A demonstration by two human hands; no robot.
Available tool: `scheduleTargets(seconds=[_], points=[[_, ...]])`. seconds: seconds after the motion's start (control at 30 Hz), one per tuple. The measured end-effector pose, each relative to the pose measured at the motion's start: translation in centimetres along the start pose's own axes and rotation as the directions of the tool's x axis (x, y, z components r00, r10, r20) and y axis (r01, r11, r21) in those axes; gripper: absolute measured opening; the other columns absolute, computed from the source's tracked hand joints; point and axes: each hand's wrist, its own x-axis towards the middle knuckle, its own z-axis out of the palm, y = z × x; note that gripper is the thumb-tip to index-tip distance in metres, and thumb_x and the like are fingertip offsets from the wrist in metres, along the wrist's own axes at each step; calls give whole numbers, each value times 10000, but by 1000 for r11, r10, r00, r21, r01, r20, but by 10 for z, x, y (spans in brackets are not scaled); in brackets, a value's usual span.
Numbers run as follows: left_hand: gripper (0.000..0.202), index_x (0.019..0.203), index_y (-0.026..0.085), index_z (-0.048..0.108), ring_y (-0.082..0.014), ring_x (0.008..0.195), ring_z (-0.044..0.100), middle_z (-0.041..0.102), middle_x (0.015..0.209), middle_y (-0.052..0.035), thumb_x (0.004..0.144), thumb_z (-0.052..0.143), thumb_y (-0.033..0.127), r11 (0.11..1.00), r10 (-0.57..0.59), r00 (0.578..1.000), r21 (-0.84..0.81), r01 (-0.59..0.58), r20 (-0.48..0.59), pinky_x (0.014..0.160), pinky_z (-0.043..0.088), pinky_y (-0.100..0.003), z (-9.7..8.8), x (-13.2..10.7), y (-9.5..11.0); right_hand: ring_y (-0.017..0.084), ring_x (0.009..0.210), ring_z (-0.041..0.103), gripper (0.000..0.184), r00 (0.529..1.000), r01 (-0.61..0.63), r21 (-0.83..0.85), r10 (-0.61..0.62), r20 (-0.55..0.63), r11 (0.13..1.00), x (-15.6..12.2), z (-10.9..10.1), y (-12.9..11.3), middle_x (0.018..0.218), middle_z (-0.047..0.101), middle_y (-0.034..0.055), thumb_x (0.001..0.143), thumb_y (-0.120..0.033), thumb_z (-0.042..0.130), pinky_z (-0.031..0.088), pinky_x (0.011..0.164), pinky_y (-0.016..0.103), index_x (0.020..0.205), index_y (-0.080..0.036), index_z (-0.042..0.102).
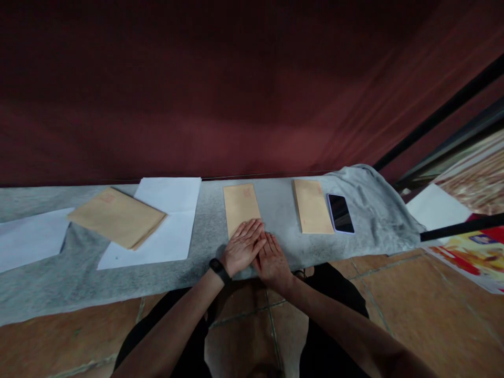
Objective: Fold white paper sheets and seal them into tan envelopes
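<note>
Nearest me: brown floor tiles [244, 328] and the person's dark-trousered legs [334, 296]. Next, both hands at the near edge of the grey cloth-covered surface [210, 220]. Left hand [244, 245], black wristband [219, 270] on that wrist, lies flat over the lower end of a brown envelope [241, 205], fingers straight, close together. Right hand [273, 263] just beside it, fingers extended and together, some tips tucked under the left. The envelope lies flat, upper part showing. Person's left: envelope stack [118, 218], angled, on white sheets [169, 231], one corner reaching another white sheet [31, 239]. Person's right: second envelope stack [314, 207], phone [340, 213] just beside. Behind everything, dark red backdrop [236, 115].
</note>
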Motion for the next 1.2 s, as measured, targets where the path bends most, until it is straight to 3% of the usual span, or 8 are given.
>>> scheduleTargets(seconds=[0.3, 0.5, 0.63, 0.73, 0.83, 1.0, 1.2], points=[[608, 1593, 136, 365, -217, 1572, 251, 327, 1676, -88, 1064, 248, 414, 988, -135, 991, 75, 136, -20, 1304, 146, -426, 2, 53, -21, 384, 1454, 447, 627, 1000, -19, 8, 19, 14, 1000, 3, -4, -1, 1524, 488, 306, 1008, -377, 508, 411, 1194, 559, 1458, 59, 503], [628, 1611, 200, 344, -277, 1581, 219, 320, 1682, -51, 1042, 288, 462, 948, -298, 954, 104, 301, -46, 1293, 149, -500, -8, 68, -51, 373, 1488, 404, 556, 999, -22, -3, 22, 30, 1000, 5, -11, -4, 1594, 421, 255, 1015, -375, 542, 415, 1186, 552, 1485, -80, 525], [640, 1622, 214, 317, -322, 1585, 186, 301, 1690, -61, 1037, 291, 471, 911, -391, 918, 113, 396, -63, 1274, 157, -569, -10, 72, -56, 374, 1494, 394, 544, 998, -36, -10, 36, 43, 999, 6, -11, -6, 1608, 412, 234, 1015, -378, 557, 405, 1191, 551, 1498, -131, 525], [612, 1610, 215, 346, -329, 1588, 170, 294, 1694, -67, 1041, 266, 425, 918, -374, 926, 122, 377, -47, 1267, 136, -598, -8, 80, -51, 365, 1493, 398, 525, 998, -31, -13, 32, 59, 999, 6, -11, -8, 1615, 416, 201, 1018, -364, 556, 396, 1196, 549, 1510, -186, 521], [604, 1608, 206, 349, -287, 1589, 183, 309, 1689, -62, 1045, 231, 391, 942, -320, 947, 104, 318, 1, 1280, 130, -549, -8, 96, -51, 364, 1504, 378, 536, 997, -37, -10, 38, 63, 999, 6, -12, -9, 1627, 393, 209, 1026, -359, 542, 378, 1208, 541, 1529, -181, 496], [647, 1624, 161, 297, -266, 1590, 180, 257, 1704, -79, 1045, 232, 443, 941, -326, 945, 100, 322, 30, 1287, 122, -508, -12, 120, -61, 362, 1515, 353, 545, 999, -31, 6, 31, 39, 999, 4, -14, -10, 1620, 394, 222, 1027, -352, 538, 369, 1203, 558, 1537, -171, 477], [647, 1629, 165, 282, -250, 1594, 170, 263, 1701, -83, 1049, 228, 447, 949, -305, 950, 104, 297, 71, 1290, 120, -487, -12, 110, -62, 351, 1499, 382, 545, 997, -49, 20, 47, 64, 999, 5, -15, -8, 1625, 395, 209, 1026, -361, 543, 327, 1215, 563, 1540, -190, 476]])
